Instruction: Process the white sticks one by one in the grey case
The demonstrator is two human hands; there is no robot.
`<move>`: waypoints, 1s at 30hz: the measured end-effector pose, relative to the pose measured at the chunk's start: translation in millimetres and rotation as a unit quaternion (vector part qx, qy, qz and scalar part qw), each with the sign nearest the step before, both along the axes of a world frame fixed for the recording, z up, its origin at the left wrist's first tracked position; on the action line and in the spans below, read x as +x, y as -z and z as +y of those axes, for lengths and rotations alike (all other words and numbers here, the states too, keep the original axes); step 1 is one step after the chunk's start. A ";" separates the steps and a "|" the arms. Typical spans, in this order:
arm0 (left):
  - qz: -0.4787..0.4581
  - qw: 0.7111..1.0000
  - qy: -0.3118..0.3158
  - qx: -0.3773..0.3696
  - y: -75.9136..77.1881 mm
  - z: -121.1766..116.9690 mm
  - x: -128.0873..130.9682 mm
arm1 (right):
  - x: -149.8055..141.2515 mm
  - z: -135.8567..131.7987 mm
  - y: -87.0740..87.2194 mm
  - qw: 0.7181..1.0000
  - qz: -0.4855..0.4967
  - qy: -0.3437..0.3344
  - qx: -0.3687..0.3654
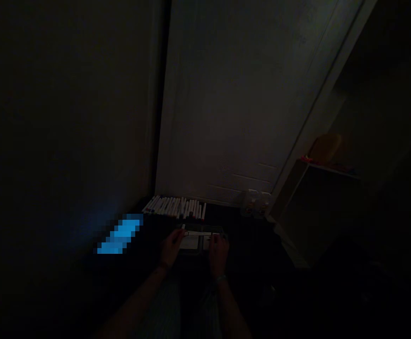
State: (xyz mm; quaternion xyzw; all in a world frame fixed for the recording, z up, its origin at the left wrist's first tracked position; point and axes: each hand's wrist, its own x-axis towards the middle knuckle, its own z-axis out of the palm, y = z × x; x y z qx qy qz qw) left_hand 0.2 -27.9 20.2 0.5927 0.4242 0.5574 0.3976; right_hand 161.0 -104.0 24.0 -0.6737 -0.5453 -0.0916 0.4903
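The scene is very dark. A slim white marker [199, 233] lies level between my two hands, above a shallow clear case [200, 249] with white paper-like pieces in it. At the marker's left end the fingers of my left hand [170, 245] are pinched together. A short white tip, perhaps a cap, sticks up by them. My right hand [218, 249] has its fingers closed at the marker's right end. Behind the case, several white markers [173, 206] lie side by side in a row on the dark table [255, 245].
A glowing, pixelated blue screen [120, 235] rests at the left. Two clear containers [257, 205] stand at the back right, against a pale panel [223, 103]. Farther right, a shelf [329, 168] bears a rounded yellowish object [325, 147].
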 end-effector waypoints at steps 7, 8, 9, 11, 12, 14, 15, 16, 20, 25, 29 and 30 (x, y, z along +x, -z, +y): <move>-0.011 1.000 0.022 -0.007 3.5 2.7 -0.9 | -6.4 -4.5 -7.2 0.998 0.002 -0.062 -0.015; -0.014 1.000 0.026 -0.003 3.2 2.6 -0.8 | -7.5 -5.0 -7.9 0.997 0.005 -0.072 -0.016; -0.016 0.999 0.030 0.001 2.8 2.3 -0.7 | -8.3 -5.4 -8.3 0.997 0.013 -0.077 -0.016; -0.014 0.999 0.029 0.009 1.9 1.3 -0.6 | -9.0 -5.5 -8.6 0.996 0.032 -0.082 -0.012; -0.010 1.000 0.022 0.012 1.4 0.6 -0.6 | -9.0 -5.4 -8.4 0.996 0.040 -0.084 -0.009; 0.003 1.000 -0.003 0.015 0.3 -0.9 -1.0 | -8.4 -4.9 -7.5 0.995 0.048 -0.093 -0.003; 0.015 1.000 -0.013 0.014 -0.2 -1.7 -1.4 | -7.9 -4.5 -6.8 0.994 0.051 -0.098 -0.001; 0.031 0.999 -0.019 0.014 -0.9 -2.3 -1.9 | -7.3 -4.2 -6.1 0.993 0.053 -0.103 0.001; 0.073 0.997 -0.028 0.017 -3.0 -4.2 -3.1 | -5.5 -2.6 -4.0 0.992 0.060 -0.111 0.000; 0.068 0.997 -0.029 0.021 -3.3 -4.3 -2.0 | -4.2 -1.1 -4.8 0.992 0.057 -0.114 0.002; 0.090 0.995 -0.014 0.029 -4.4 -4.3 -1.8 | -2.2 0.1 -4.8 0.993 0.067 -0.094 0.005; 0.090 0.996 -0.007 0.024 -5.0 -4.6 -1.8 | -1.6 0.3 -4.6 0.993 0.070 -0.090 0.006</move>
